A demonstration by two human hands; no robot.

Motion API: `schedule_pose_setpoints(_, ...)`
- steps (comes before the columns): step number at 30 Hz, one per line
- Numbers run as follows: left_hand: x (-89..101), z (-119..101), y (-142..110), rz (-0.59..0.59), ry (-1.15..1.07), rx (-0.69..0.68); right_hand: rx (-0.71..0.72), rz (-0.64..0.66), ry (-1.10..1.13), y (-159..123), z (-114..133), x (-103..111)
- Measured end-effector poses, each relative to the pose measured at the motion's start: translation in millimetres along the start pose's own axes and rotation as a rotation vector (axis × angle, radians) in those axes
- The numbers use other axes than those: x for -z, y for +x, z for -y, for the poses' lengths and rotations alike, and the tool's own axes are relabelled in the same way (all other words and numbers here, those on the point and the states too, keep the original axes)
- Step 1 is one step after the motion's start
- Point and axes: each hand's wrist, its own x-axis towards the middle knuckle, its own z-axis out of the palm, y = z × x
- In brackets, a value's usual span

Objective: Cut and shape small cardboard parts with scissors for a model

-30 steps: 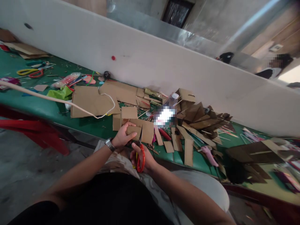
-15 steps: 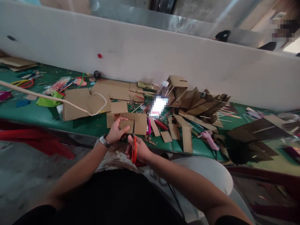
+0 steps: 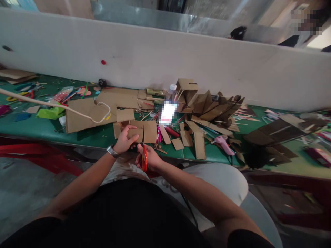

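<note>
Scissors meeting a cardboard piece at the table's near edge

Your left hand (image 3: 123, 142) pinches the cardboard piece (image 3: 134, 134) over the green table (image 3: 31, 125); your right hand (image 3: 150, 159) is wrapped around the red scissors (image 3: 144, 159). The piece looks light and stiff, so grip close beside the blades. The blade tips are too small to make out.

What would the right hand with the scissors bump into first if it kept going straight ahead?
The right hand points its red-handled scissors away from the body, into the cardboard piece that the left hand holds. That cardboard comes first; depth is hard to judge.
</note>
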Motion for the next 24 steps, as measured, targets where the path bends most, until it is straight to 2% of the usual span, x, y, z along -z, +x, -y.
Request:
schedule_pose_setpoints(5, -0.6, -1, 0, -0.052, 0.072, -0.060, -0.016, -0.002, 0.017, -2, 3, -2)
schedule_pose_setpoints(9, 2.1, 1, 3, -0.089, 0.150, -0.147, -0.018, 0.047, 0.019, 1, 2, -2)
schedule_pose_setpoints(15, 7.2, 7, 7, -0.068, 0.205, -0.181, 0.016, 0.066, 0.020, 5, -4, 0)
schedule_pose_setpoints(20, 4.1, 8, 4, -0.031, 0.068, -0.083, 0.009, 0.030, -0.010, 6, -8, 0)
schedule_pose_setpoints(24, 1.2, 6, 2, 0.011, -0.006, 0.009, 0.028, -0.050, -0.012, 5, -10, -3)
